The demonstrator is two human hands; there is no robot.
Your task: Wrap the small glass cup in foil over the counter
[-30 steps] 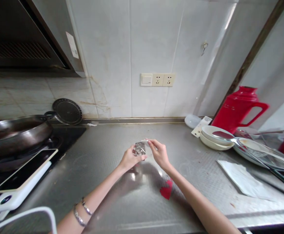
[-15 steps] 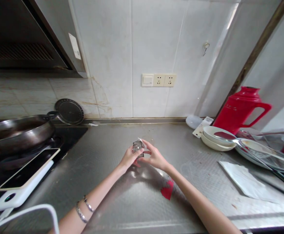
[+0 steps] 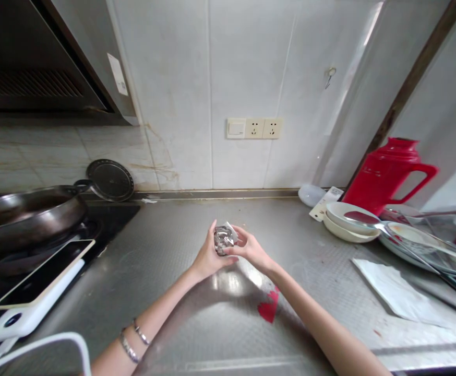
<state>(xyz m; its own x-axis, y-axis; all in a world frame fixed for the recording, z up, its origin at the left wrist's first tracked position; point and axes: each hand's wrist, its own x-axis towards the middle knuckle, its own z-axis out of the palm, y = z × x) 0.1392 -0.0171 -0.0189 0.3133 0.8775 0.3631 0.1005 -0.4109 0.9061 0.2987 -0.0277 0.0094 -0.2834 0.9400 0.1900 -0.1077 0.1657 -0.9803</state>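
Note:
Between my two hands, over the middle of the steel counter (image 3: 165, 313), is a small packet (image 3: 223, 239) in shiny clear wrapping, with greyish contents whose kind I cannot make out. My left hand (image 3: 209, 256) cups it from the left, one finger up along its side and the thumb stretched beneath it toward the right. From the right, my right hand (image 3: 251, 253) pinches its edge with bent fingers and thumb. A pale flap or corner of the wrapping shows near the right fingertips. Close to my right forearm, a torn red scrap (image 3: 267, 307) lies on the counter.
At left, a pan (image 3: 28, 209) sits on the black stove, with a phone (image 3: 44, 274) and white power bank (image 3: 32, 313) nearby. At right are a red thermos (image 3: 384, 175), stacked bowls (image 3: 349, 232), a plate with utensils, and a white napkin (image 3: 398, 290).
The packet has turned, so more of its shiny face shows. My left thumb has shifted from across the packet to below it, and my right fingers have moved slightly on its edge.

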